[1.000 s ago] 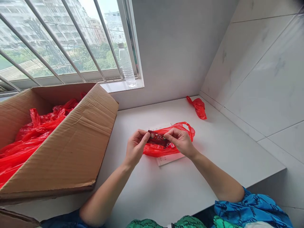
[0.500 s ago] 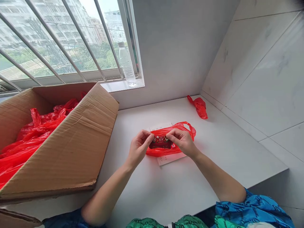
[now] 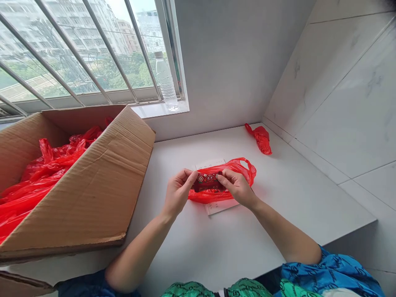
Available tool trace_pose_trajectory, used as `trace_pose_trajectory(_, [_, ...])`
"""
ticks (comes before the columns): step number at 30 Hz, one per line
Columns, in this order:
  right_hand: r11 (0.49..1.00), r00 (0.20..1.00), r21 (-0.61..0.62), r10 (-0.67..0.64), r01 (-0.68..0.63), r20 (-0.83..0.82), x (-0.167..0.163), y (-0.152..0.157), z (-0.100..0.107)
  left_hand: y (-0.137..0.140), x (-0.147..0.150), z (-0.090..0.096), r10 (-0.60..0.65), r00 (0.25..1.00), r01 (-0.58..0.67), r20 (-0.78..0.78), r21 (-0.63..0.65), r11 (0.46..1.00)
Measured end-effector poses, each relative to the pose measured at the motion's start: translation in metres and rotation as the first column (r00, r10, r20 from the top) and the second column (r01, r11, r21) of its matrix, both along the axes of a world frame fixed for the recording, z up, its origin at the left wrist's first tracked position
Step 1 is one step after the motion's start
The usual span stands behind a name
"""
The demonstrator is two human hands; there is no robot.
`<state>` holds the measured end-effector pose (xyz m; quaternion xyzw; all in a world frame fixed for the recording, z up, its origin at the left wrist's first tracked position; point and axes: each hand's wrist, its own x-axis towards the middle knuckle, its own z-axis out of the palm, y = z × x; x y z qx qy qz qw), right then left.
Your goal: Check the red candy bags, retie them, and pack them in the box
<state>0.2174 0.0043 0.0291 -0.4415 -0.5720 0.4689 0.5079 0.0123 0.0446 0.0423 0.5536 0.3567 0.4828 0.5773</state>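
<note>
A small dark-red printed packet (image 3: pixel 208 182) is stretched between my two hands, above an opened red plastic bag (image 3: pixel 236 168). My left hand (image 3: pixel 180 190) pinches the packet's left end between thumb and fingers. Its right end is pinched by my right hand (image 3: pixel 237 185). The bag lies spread on the white table, its loop handle toward the right. Beneath the bag, a white printed sheet or booklet (image 3: pixel 218 207) sticks out at the front and back. What lies inside the bag is mostly hidden by the packet and hands.
At the left stands a large cardboard box (image 3: pixel 93 185) holding many red plastic bags (image 3: pixel 58 161). A small knotted red bag (image 3: pixel 262 140) lies at the table's back right. On the sill by the barred window stands a clear water bottle (image 3: pixel 167 84).
Both hands have raised the packet slightly out of the bag opening, so its printed front shows more fully. The box, knotted bag and bottle stay where they were.
</note>
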Motion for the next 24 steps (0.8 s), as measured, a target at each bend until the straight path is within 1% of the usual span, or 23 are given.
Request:
trace_pose_trajectory(4, [1.000,1.000,0.002,-0.021,0.021,-0.007,-0.001,0.004,-0.005,-0.002,0.001,-0.001,-0.029,1.000,0.028,-0.006,-0.025,0.999])
trace_pose_trajectory(9, [0.997,0.999,0.058,-0.045,0.044,0.012,0.002,0.004,-0.006,0.000,-0.001,0.000,-0.048,0.999,0.048,-0.005,-0.021,0.999])
trace_pose_trajectory(13, [0.986,0.993,0.133,-0.104,0.096,0.057,0.002,0.002,-0.005,-0.001,0.001,0.000,-0.175,0.984,0.174,-0.033,-0.023,0.984])
trace_pose_trajectory(15, [0.982,0.989,0.155,-0.125,0.111,0.083,0.003,0.001,-0.005,-0.001,0.002,0.000,-0.221,0.973,0.222,-0.070,0.003,0.975])
trace_pose_trajectory(18, [0.982,0.986,0.153,-0.129,0.113,0.103,0.003,-0.001,-0.004,-0.002,0.003,-0.002,-0.199,0.972,0.208,-0.122,0.063,0.976])
trace_pose_trajectory(22, [0.995,0.990,0.098,-0.024,0.011,0.137,0.000,-0.004,0.001,-0.004,0.003,-0.004,-0.131,0.977,0.151,-0.167,0.113,0.982])
trace_pose_trajectory(24, [0.996,0.990,0.088,-0.012,-0.001,0.142,-0.003,-0.006,0.003,-0.004,0.004,-0.005,-0.109,0.978,0.134,-0.179,0.135,0.982])
